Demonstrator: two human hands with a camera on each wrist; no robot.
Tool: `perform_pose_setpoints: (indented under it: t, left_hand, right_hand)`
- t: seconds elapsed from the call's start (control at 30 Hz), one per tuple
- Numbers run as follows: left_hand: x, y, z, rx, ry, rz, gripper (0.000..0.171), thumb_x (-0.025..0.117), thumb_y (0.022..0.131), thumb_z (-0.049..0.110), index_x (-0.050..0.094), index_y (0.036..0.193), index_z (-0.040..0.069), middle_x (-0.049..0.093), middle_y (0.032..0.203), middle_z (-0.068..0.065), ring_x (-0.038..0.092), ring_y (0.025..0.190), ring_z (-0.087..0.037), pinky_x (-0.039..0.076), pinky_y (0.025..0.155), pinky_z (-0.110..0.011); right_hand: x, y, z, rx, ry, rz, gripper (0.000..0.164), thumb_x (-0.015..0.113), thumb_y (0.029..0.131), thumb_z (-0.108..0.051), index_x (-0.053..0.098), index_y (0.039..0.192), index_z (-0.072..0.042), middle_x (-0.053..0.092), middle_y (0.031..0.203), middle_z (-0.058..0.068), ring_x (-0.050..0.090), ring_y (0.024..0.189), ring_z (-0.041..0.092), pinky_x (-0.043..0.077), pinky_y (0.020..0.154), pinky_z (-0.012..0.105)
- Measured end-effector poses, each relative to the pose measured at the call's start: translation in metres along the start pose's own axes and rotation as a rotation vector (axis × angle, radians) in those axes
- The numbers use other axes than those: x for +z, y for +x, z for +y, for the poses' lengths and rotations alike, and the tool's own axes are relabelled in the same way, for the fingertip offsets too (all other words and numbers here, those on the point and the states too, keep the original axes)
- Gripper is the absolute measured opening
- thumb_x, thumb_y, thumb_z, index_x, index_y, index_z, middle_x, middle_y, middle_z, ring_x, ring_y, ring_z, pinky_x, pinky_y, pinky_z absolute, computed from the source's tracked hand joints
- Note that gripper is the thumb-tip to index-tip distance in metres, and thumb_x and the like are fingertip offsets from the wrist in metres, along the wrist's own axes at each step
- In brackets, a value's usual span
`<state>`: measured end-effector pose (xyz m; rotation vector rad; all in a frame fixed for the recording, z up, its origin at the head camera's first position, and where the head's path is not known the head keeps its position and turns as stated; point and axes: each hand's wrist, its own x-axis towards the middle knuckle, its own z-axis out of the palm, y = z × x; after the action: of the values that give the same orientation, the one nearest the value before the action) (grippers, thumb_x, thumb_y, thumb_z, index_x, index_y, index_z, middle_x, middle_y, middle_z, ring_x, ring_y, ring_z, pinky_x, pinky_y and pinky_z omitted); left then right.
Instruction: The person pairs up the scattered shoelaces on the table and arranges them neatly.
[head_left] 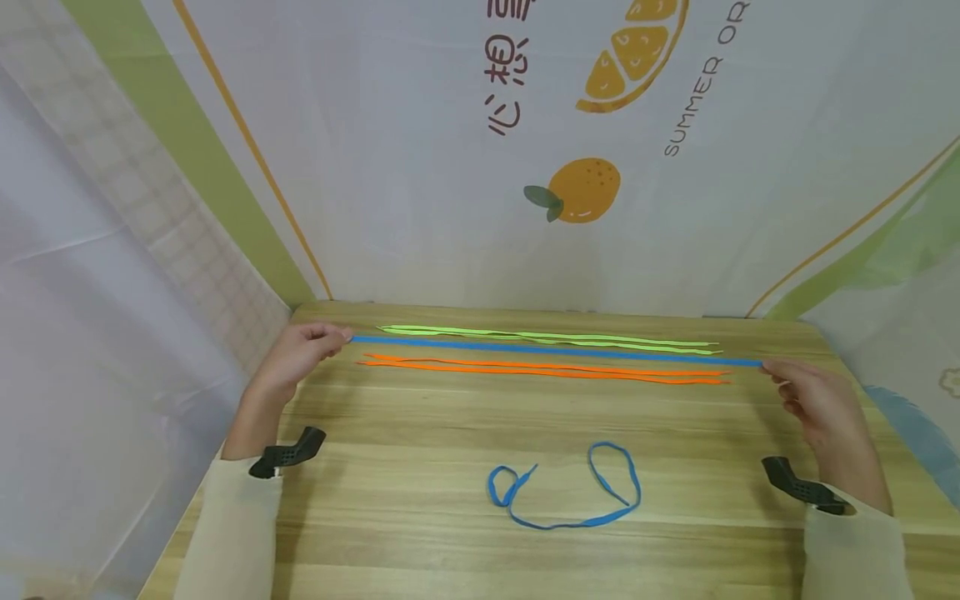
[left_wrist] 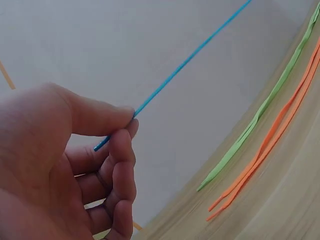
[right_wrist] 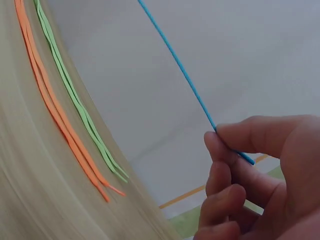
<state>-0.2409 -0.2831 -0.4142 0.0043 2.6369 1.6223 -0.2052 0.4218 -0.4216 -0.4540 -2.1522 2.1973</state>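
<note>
A blue shoelace (head_left: pixel 555 350) is stretched straight between my two hands, held above the table. My left hand (head_left: pixel 303 354) pinches one end between thumb and index finger; in the left wrist view the blue tip (left_wrist: pixel 102 143) pokes out past the fingers. At the other end, my right hand (head_left: pixel 813 400) pinches the lace the same way, its tip (right_wrist: pixel 245 158) sticking out below the thumb. Two green shoelaces (head_left: pixel 600 339) lie lengthwise along the table's far side. Two orange shoelaces (head_left: pixel 540 368) lie side by side nearer to me, roughly parallel to them.
A second blue shoelace (head_left: pixel 551 526) lies loosely curled on the wooden table (head_left: pixel 405 533), close to me. Behind the table's far edge hangs a printed white curtain (head_left: pixel 420 208), with more cloth (head_left: pixel 82 350) at the left side.
</note>
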Motion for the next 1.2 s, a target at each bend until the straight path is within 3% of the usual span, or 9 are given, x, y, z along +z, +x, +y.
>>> perform_pose_setpoints:
  t: [0.17, 0.3, 0.4, 0.57, 0.67, 0.8, 0.87, 1.07, 1.2]
  left_hand:
    - [0.002, 0.001, -0.003, -0.011, 0.069, 0.018, 0.032, 0.067, 0.11, 0.028, 0.074, 0.101, -0.002, 0.064, 0.117, -0.014, 0.051, 0.099, -0.024, 0.045, 0.081, -0.039]
    - [0.007, 0.002, -0.004, -0.022, 0.2, 0.033, 0.037, 0.068, 0.108, 0.03, 0.076, 0.113, -0.006, 0.071, 0.115, -0.014, 0.057, 0.096, -0.024, 0.046, 0.079, -0.037]
    - [0.011, 0.004, -0.005, -0.036, 0.284, 0.032, 0.04, 0.068, 0.107, 0.033, 0.078, 0.119, -0.004, 0.073, 0.122, -0.019, 0.062, 0.102, -0.029, 0.047, 0.081, -0.039]
    - [0.017, 0.007, -0.009, -0.021, 0.378, 0.015, 0.032, 0.068, 0.103, 0.026, 0.081, 0.115, 0.0, 0.076, 0.119, -0.019, 0.063, 0.101, -0.031, 0.047, 0.082, -0.039]
    - [0.018, 0.009, -0.013, -0.006, 0.425, -0.007, 0.029, 0.069, 0.101, 0.025, 0.082, 0.112, 0.001, 0.077, 0.112, -0.016, 0.061, 0.093, -0.029, 0.046, 0.079, -0.038]
    - [0.019, 0.01, -0.017, -0.015, 0.434, -0.04, 0.026, 0.073, 0.098, 0.025, 0.083, 0.107, 0.003, 0.076, 0.106, -0.011, 0.058, 0.087, -0.026, 0.044, 0.074, -0.037]
    - [0.019, 0.009, -0.017, -0.023, 0.426, -0.068, 0.022, 0.075, 0.097, 0.025, 0.082, 0.102, 0.004, 0.074, 0.104, -0.009, 0.057, 0.086, -0.025, 0.043, 0.073, -0.036]
    - [0.02, 0.006, -0.019, -0.037, 0.432, -0.179, 0.022, 0.077, 0.097, 0.027, 0.083, 0.093, 0.006, 0.075, 0.099, -0.005, 0.056, 0.086, -0.023, 0.042, 0.073, -0.036]
    - [0.021, 0.005, -0.021, -0.048, 0.446, -0.207, 0.024, 0.077, 0.098, 0.03, 0.081, 0.088, 0.008, 0.073, 0.095, -0.003, 0.055, 0.086, -0.024, 0.041, 0.073, -0.036]
  right_hand:
    - [-0.003, 0.0, 0.002, 0.009, -0.067, 0.096, 0.023, 0.076, 0.106, -0.018, 0.088, 0.087, -0.019, 0.066, 0.082, -0.013, 0.055, 0.072, 0.006, 0.044, 0.062, 0.021]
    - [-0.004, 0.002, 0.005, 0.007, -0.152, 0.118, 0.024, 0.078, 0.104, -0.021, 0.087, 0.083, -0.02, 0.065, 0.081, -0.013, 0.056, 0.072, 0.006, 0.046, 0.061, 0.021]
    - [-0.007, 0.004, 0.009, 0.011, -0.302, 0.099, 0.025, 0.077, 0.105, -0.025, 0.085, 0.082, -0.024, 0.064, 0.081, -0.016, 0.056, 0.075, 0.008, 0.047, 0.065, 0.024]
    - [-0.013, 0.007, 0.016, 0.005, -0.536, 0.052, 0.021, 0.074, 0.106, -0.035, 0.08, 0.086, -0.036, 0.061, 0.087, -0.016, 0.053, 0.082, 0.01, 0.046, 0.072, 0.029]
    - [-0.015, 0.01, 0.021, -0.003, -0.625, 0.039, 0.018, 0.073, 0.106, -0.041, 0.083, 0.096, -0.029, 0.061, 0.092, -0.015, 0.053, 0.085, 0.01, 0.047, 0.073, 0.029]
    - [-0.014, 0.014, 0.027, -0.024, -0.73, 0.006, 0.04, 0.07, 0.107, -0.043, 0.084, 0.116, -0.006, 0.06, 0.1, -0.017, 0.053, 0.093, 0.011, 0.045, 0.079, 0.03]
    - [-0.012, 0.016, 0.03, -0.027, -0.758, -0.006, 0.045, 0.069, 0.107, -0.042, 0.081, 0.118, 0.001, 0.06, 0.101, -0.018, 0.052, 0.096, 0.012, 0.044, 0.08, 0.029]
    - [-0.008, 0.017, 0.032, -0.004, -0.817, -0.053, 0.053, 0.07, 0.107, -0.042, 0.075, 0.118, 0.009, 0.065, 0.1, -0.004, 0.052, 0.102, 0.026, 0.043, 0.08, 0.033]
    - [-0.006, 0.017, 0.032, -0.016, -0.88, -0.091, 0.055, 0.068, 0.108, -0.045, 0.075, 0.115, 0.009, 0.065, 0.097, 0.001, 0.053, 0.101, 0.028, 0.043, 0.078, 0.034]
